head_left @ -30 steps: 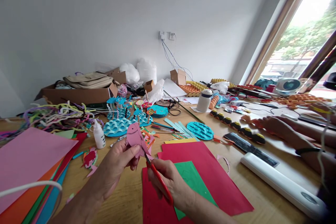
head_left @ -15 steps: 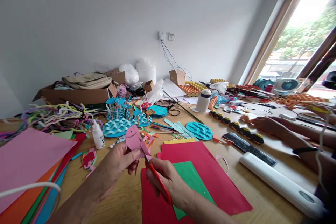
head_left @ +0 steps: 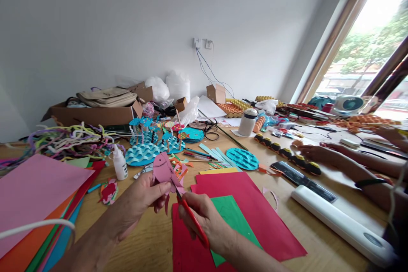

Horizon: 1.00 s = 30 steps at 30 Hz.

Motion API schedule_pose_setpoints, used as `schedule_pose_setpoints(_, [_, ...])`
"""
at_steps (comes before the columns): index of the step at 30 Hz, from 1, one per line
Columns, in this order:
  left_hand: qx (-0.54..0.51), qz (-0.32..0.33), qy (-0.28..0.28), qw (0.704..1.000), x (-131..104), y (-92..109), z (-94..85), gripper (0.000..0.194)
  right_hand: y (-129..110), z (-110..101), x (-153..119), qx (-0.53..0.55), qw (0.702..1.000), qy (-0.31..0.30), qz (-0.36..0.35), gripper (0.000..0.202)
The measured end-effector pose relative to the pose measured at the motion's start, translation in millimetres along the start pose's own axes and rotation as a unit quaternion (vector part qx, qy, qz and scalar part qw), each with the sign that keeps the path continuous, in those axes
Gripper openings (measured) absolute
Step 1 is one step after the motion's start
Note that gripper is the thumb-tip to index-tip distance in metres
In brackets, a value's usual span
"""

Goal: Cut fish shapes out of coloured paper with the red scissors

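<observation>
Pinched between the thumb and fingers of my left hand (head_left: 145, 197) is a pink paper fish (head_left: 162, 167) with a drawn eye and lines. My right hand (head_left: 204, 216) is closed round the handles of red scissors (head_left: 195, 223), whose blades meet the lower right edge of the pink paper. A thin pink strip dangles below the fish. Under my right hand lie red paper (head_left: 251, 204) and a smaller green sheet (head_left: 236, 225). A white glue bottle (head_left: 120, 165) stands beyond my left wrist, close to a small decorated paper fish (head_left: 109, 192).
Coloured sheets (head_left: 38, 195) are stacked at left, below a heap of pipe cleaners (head_left: 73, 142). Blue wavy paper discs (head_left: 142, 154) stand ahead. A long white device (head_left: 342, 225) lies at right, near another person's arms (head_left: 338, 161). A bottle (head_left: 247, 123) stands farther back.
My hands, the paper fish and the scissors stay almost in place, with the scissors still at the paper's edge. At right, the other person's hands have shifted slightly.
</observation>
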State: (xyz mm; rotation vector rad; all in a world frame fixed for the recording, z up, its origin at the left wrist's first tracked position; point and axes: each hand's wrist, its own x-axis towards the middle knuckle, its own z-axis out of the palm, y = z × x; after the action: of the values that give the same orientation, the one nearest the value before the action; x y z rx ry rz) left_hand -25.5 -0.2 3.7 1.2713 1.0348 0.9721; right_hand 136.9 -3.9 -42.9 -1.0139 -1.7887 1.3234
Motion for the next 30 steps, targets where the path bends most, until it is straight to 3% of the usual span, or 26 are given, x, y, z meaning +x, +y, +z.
schedule_pose_setpoints(12, [-0.102, -0.035, 0.019, 0.994, 2, -8, 7.0, 0.019, 1, 6, 0, 0.123, 0.992, 0.000, 0.007, 0.041])
schedule_pose_setpoints(30, [-0.129, -0.032, 0.027, 0.991, 2, -9, 9.5, 0.021, 2, 6, -1, 0.114, 0.993, 0.016, 0.004, 0.050])
